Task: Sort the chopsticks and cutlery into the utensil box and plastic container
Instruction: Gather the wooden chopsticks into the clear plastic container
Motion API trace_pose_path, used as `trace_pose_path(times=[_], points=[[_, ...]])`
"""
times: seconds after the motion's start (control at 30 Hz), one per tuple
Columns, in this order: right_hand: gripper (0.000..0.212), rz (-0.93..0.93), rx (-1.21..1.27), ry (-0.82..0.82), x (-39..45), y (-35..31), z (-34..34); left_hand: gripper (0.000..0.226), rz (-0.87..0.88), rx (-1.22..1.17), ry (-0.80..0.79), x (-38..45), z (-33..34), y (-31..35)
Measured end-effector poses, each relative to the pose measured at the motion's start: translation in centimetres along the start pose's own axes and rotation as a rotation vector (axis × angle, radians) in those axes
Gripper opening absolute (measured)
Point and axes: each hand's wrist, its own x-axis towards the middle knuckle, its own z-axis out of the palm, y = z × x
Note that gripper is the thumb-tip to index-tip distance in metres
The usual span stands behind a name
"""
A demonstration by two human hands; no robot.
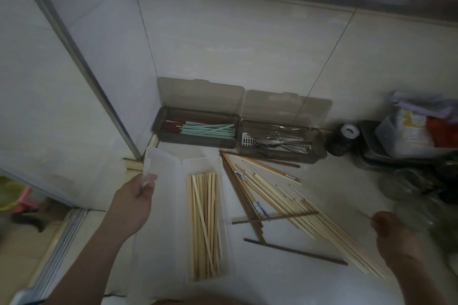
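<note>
A clear plastic container [224, 250] lies on the counter in front of me with several pale wooden chopsticks [204, 225] inside. Its hinged lid [161, 205] stands open at its left, and my left hand [135, 200] pinches the lid's far edge. A fan of loose light and dark chopsticks [280, 195] spreads over the counter to the right. My right hand [394, 238] pinches a thin pale stick at the fan's right end. At the back stand two brown utensil boxes with raised lids: the left box [198, 142] holds green and red chopsticks, the right box [319, 138] metal cutlery.
Tiled walls meet in a corner behind the boxes. A dark jar [343, 140] with a white cap, a tray of bags [409, 131] and glass jars [406, 193] crowd the right side. The counter edge drops off at the left.
</note>
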Motion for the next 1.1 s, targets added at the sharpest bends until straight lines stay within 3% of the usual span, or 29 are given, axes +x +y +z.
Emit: trace_pose_path(times=[0.1, 0.17, 0.27, 0.37, 0.43, 0.53, 0.67, 0.83, 1.0, 1.1], points=[[0.015, 0.012, 0.207, 0.064, -0.6, -1.5, -0.1, 0.026, -0.007, -0.011, -0.002, 0.0, 0.0, 0.1], [0.030, -0.083, 0.389, 0.056, -2.1, -3.9, 0.2, 0.027, -0.008, -0.008, 0.001, 0.0, 0.0, 0.1], [0.063, -0.388, 0.693, -0.059, -7.2, -9.6, 0.4, 0.028, -0.013, -0.008, -0.006, 0.0, -0.1, 0.1], [0.047, -0.730, 0.765, -0.137, -12.6, -15.8, 0.4, 0.029, -0.006, 0.010, -0.009, 0.0, -0.1, 0.2], [0.023, -0.944, 0.704, -0.181, -14.9, -18.5, 1.3, 0.029, 0.001, 0.013, -0.009, 0.0, -0.1, 0.2], [0.015, -1.155, 0.374, -0.167, -16.2, -20.3, 3.6, 0.028, 0.004, -0.002, -0.011, 0.0, -0.1, 0.2], [0.040, -1.270, -0.170, -0.137, -16.7, -21.7, 6.6, 0.027, -0.004, -0.016, -0.017, 0.1, -0.1, 0.2], [0.062, -1.270, -0.668, -0.456, -17.4, -23.7, 7.3, 0.025, 0.001, -0.046, -0.011, 0.1, -0.1, 0.1], [0.057, -1.326, -0.766, -0.492, -17.6, -23.8, 8.3, 0.026, 0.006, -0.057, 0.001, 0.1, 0.1, 0.1], [0.049, -1.348, -0.601, -0.455, -17.4, -22.9, 7.6, 0.025, 0.004, -0.061, 0.000, 0.0, 0.1, 0.0]])
